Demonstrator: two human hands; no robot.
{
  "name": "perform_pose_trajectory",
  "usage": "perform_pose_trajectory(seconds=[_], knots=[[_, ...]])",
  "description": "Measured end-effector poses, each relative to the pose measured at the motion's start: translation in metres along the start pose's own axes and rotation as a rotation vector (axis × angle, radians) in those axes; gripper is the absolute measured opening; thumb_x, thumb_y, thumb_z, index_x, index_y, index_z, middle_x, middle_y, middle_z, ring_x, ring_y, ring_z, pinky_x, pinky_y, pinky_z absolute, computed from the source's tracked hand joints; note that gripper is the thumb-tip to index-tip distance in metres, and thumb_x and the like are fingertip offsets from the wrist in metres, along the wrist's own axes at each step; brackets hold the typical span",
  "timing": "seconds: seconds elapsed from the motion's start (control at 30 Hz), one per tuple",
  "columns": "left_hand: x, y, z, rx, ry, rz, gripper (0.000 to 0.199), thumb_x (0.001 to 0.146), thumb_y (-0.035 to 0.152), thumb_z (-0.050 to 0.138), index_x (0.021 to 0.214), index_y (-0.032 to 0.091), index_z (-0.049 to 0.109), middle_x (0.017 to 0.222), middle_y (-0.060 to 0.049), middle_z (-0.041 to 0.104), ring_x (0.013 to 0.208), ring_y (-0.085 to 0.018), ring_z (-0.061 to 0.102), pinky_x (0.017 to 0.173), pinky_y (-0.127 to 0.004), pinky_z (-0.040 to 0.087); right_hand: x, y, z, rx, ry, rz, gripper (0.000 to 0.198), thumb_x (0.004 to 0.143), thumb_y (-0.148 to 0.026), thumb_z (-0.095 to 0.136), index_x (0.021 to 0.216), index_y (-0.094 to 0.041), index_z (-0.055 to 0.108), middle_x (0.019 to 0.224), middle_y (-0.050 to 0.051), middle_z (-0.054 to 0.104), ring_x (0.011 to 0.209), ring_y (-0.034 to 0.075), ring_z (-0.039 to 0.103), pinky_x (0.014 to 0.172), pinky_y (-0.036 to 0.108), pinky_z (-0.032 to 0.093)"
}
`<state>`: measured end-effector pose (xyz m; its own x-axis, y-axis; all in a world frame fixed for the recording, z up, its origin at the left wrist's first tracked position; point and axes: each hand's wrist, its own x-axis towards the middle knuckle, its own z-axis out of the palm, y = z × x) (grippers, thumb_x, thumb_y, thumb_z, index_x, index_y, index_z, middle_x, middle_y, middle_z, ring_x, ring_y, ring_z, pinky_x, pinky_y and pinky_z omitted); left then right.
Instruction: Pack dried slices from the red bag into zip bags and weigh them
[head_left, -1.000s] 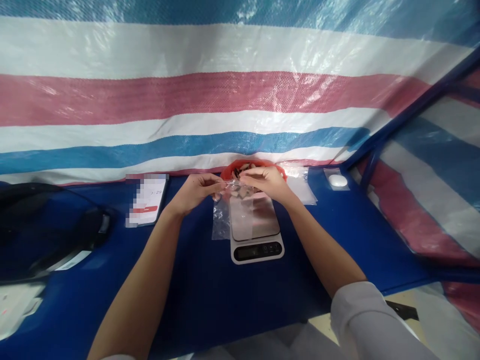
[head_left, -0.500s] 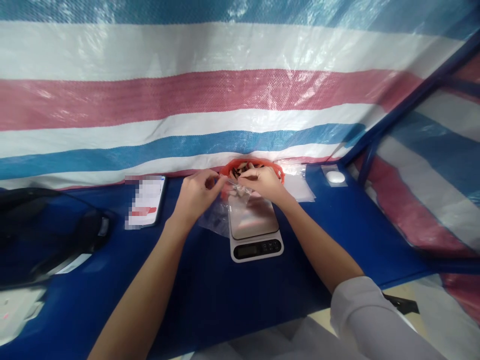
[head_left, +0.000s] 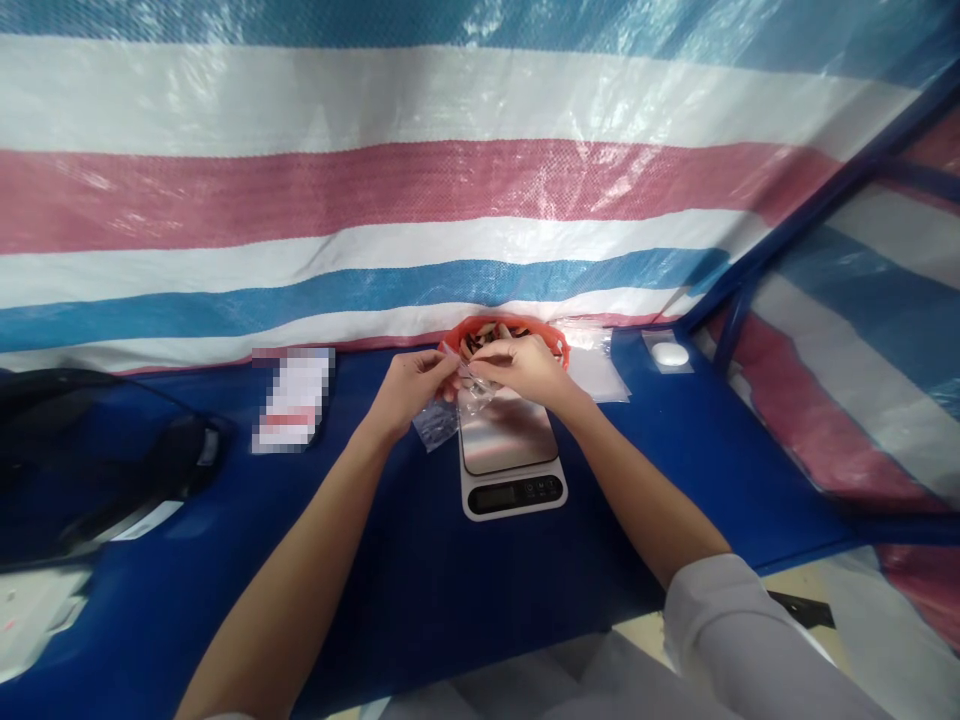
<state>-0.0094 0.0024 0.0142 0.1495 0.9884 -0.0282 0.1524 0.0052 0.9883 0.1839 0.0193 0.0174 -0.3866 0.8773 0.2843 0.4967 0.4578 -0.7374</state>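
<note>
Both hands meet above the far end of a kitchen scale [head_left: 510, 440], holding a clear plastic bag [head_left: 474, 392] between them. My left hand [head_left: 416, 388] pinches the bag's upper left edge. My right hand [head_left: 525, 368] grips its other side, thumb and fingers pressed together. Something small and pale shows through the plastic, too blurred to name. Another patch of clear plastic [head_left: 436, 425] hangs or lies left of the scale; whether it is part of the same bag I cannot tell. Right behind my hands stands an orange basket [head_left: 555, 328] of brown and pale pieces, partly hidden.
Clear plastic bags [head_left: 600, 365] lie right of the basket, and a white oval object [head_left: 670, 354] sits on clear plastic farther right. A phone [head_left: 296, 400] and a black strapped device [head_left: 172, 465] are on the left. Striped sheeting [head_left: 375, 190] rises behind the blue table [head_left: 420, 600].
My left hand has moved slightly right, closer to my right hand. The loose plastic left of the scale has drawn in and looks smaller. The scale stays in place.
</note>
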Motion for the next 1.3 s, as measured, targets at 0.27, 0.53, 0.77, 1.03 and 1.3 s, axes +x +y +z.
perform_pose_trajectory(seconds=[0.27,0.53,0.77,1.03,1.3], knots=[[-0.001,-0.001,-0.003,0.095,-0.133,0.077,0.037,0.080,0.051,0.071,0.068,0.016,0.069,0.064,-0.002,0.067,0.054,-0.012,0.055,0.055,-0.025,0.044,-0.002,-0.007,-0.004,-0.046,-0.085,0.001,0.019,0.086,-0.025,0.062,0.075,-0.020,0.076,0.059,-0.001,0.065,0.065,0.016,0.059,0.064,0.029,0.041],[-0.003,0.002,-0.022,0.540,0.028,0.320,0.029,0.081,0.041,0.064,0.063,0.018,0.064,0.056,0.001,0.059,0.054,-0.011,0.048,0.056,-0.024,0.038,0.001,0.002,-0.014,0.013,-0.012,0.111,0.016,0.080,-0.023,0.066,0.067,-0.022,0.075,0.062,0.000,0.068,0.062,0.016,0.062,0.064,0.029,0.044],[-0.004,-0.002,-0.024,0.710,0.108,0.569,0.025,0.088,0.039,0.058,0.081,0.019,0.070,0.077,-0.005,0.070,0.068,-0.016,0.060,0.072,-0.029,0.049,0.003,0.010,-0.011,0.025,0.031,0.107,0.013,0.080,-0.027,0.070,0.071,-0.023,0.079,0.063,0.001,0.071,0.068,0.019,0.065,0.067,0.031,0.049],[-0.008,-0.015,0.002,0.625,0.024,0.560,0.085,0.081,0.062,0.069,0.148,0.016,0.044,0.150,-0.020,0.051,0.139,-0.033,0.048,0.118,-0.049,0.037,0.003,0.013,-0.007,0.181,-0.004,0.108,0.016,0.082,-0.029,0.067,0.079,-0.023,0.082,0.068,0.001,0.074,0.062,0.018,0.069,0.062,0.030,0.055],[-0.006,-0.031,0.017,0.598,0.062,0.524,0.113,0.066,0.054,0.085,0.156,0.019,0.026,0.156,-0.021,0.041,0.144,-0.036,0.040,0.115,-0.053,0.040,0.000,0.004,-0.010,0.240,-0.051,0.062,0.019,0.084,-0.033,0.066,0.082,-0.020,0.080,0.069,0.001,0.074,0.059,0.016,0.070,0.061,0.027,0.058]])
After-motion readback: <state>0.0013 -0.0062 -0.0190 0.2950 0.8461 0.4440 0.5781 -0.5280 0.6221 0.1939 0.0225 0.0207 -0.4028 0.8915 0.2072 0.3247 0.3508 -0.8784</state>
